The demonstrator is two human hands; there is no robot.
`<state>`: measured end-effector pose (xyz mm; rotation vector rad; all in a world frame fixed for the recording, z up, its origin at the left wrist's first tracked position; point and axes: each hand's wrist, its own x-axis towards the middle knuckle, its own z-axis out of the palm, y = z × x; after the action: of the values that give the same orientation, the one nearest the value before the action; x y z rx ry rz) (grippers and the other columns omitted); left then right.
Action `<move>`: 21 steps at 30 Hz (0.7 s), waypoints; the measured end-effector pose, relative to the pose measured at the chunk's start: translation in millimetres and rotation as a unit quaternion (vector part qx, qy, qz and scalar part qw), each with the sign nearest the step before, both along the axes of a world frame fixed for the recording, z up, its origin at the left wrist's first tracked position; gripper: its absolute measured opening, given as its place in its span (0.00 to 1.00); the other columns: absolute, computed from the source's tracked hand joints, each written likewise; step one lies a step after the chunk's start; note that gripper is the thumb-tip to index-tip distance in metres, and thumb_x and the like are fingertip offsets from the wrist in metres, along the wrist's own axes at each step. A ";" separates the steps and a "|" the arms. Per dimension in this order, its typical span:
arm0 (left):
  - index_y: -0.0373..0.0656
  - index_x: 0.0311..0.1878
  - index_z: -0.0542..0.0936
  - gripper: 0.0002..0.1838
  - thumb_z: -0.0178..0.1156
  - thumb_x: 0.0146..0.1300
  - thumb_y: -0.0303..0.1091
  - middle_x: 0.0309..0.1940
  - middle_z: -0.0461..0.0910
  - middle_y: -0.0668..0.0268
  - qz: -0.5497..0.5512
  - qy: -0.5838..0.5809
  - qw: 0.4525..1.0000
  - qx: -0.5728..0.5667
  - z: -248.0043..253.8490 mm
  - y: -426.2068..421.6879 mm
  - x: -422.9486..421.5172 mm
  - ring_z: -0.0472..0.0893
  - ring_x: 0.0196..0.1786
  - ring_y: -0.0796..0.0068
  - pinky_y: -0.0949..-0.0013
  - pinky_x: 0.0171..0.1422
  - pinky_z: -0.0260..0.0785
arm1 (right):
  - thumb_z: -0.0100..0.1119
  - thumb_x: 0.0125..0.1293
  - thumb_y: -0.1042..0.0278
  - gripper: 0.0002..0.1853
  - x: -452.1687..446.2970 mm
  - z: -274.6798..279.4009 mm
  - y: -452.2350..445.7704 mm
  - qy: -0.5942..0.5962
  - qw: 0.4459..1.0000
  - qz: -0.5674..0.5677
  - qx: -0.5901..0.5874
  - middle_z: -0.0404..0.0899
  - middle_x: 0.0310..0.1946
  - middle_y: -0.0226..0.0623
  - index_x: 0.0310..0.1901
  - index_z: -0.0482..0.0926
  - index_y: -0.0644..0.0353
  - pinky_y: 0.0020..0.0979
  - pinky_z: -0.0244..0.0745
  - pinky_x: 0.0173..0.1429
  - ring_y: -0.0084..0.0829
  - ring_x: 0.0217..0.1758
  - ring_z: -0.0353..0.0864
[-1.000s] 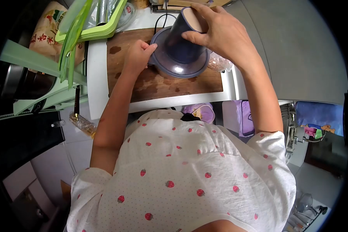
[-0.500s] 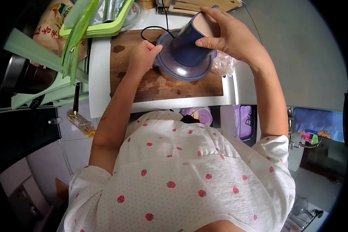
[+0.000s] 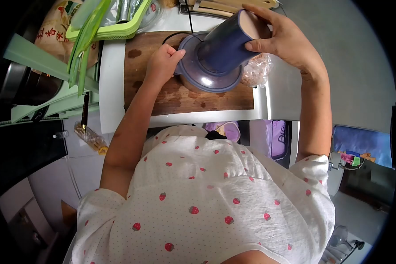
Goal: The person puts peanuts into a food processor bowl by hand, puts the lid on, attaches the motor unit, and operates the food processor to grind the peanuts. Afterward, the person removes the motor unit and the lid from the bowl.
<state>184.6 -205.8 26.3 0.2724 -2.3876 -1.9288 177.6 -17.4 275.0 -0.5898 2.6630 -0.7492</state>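
A food chopper stands on the wooden cutting board, with a blue motor unit (image 3: 224,44) over a round, bluish see-through lid (image 3: 207,82) on its bowl. My right hand (image 3: 279,37) is wrapped round the upper end of the motor unit, thumb on the near side and fingers over the top. The unit tilts to the right, and its lower end is at the middle of the lid; I cannot tell whether they touch. At the lid's left edge, my left hand (image 3: 165,64) is closed on the rim tab. Its fingertips are partly hidden.
The cutting board (image 3: 154,97) lies on a white counter. Right of the chopper is a clear plastic bag (image 3: 257,70) with pinkish contents. A green basket (image 3: 119,31) and scallions (image 3: 81,53) are at the upper left. A black cord (image 3: 190,20) runs behind the chopper.
My right hand has moved to the right, taking the motor unit with it, so the unit leans further right. My left hand stays at the lid's edge.
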 end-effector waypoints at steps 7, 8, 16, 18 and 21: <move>0.39 0.27 0.74 0.18 0.63 0.57 0.45 0.17 0.74 0.64 0.004 -0.009 1.000 -0.011 -6.1 -0.1 -2.5 0.73 0.16 0.74 0.70 0.24 0.66 | 0.73 0.45 0.76 0.42 -18.7 -41.8 24.3 0.056 0.996 0.041 -0.061 0.76 0.53 0.46 0.64 0.64 0.65 0.29 0.66 0.64 0.35 0.56 0.76; 0.39 0.27 0.74 0.18 0.63 0.57 0.45 0.16 0.74 0.65 0.006 0.022 0.999 -0.027 -15.2 -1.0 -5.8 0.73 0.16 0.74 0.70 0.25 0.66 | 0.73 0.44 0.77 0.42 -19.4 -43.2 24.2 0.068 0.995 0.050 -0.059 0.75 0.53 0.45 0.64 0.64 0.64 0.30 0.66 0.64 0.35 0.57 0.75; 0.38 0.26 0.74 0.18 0.63 0.56 0.45 0.16 0.74 0.64 0.005 0.006 1.000 0.004 -7.5 -0.3 -2.2 0.73 0.17 0.74 0.70 0.25 0.66 | 0.73 0.45 0.64 0.44 -13.6 -17.6 4.3 0.153 0.972 0.161 0.073 0.68 0.58 0.58 0.63 0.62 0.71 0.35 0.61 0.67 0.48 0.63 0.68; 0.38 0.26 0.75 0.17 0.63 0.56 0.44 0.16 0.74 0.64 0.006 0.018 1.000 -0.016 -9.3 -0.6 -4.5 0.74 0.18 0.74 0.70 0.26 0.67 | 0.73 0.45 0.62 0.46 -13.1 -9.2 1.6 0.126 0.967 0.177 0.136 0.66 0.60 0.58 0.64 0.60 0.70 0.36 0.60 0.68 0.48 0.65 0.65; 0.37 0.28 0.76 0.17 0.63 0.56 0.44 0.18 0.75 0.62 -0.001 -0.011 1.000 -0.013 -2.4 -1.2 -1.3 0.76 0.21 0.73 0.70 0.27 0.67 | 0.71 0.41 0.80 0.44 -15.0 -31.4 12.9 0.086 0.988 0.121 0.038 0.75 0.55 0.41 0.65 0.65 0.58 0.32 0.66 0.65 0.37 0.59 0.73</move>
<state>183.3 -206.9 23.9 0.2922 -2.4258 -1.9033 162.6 -4.5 243.7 -0.9748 2.6918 -0.5471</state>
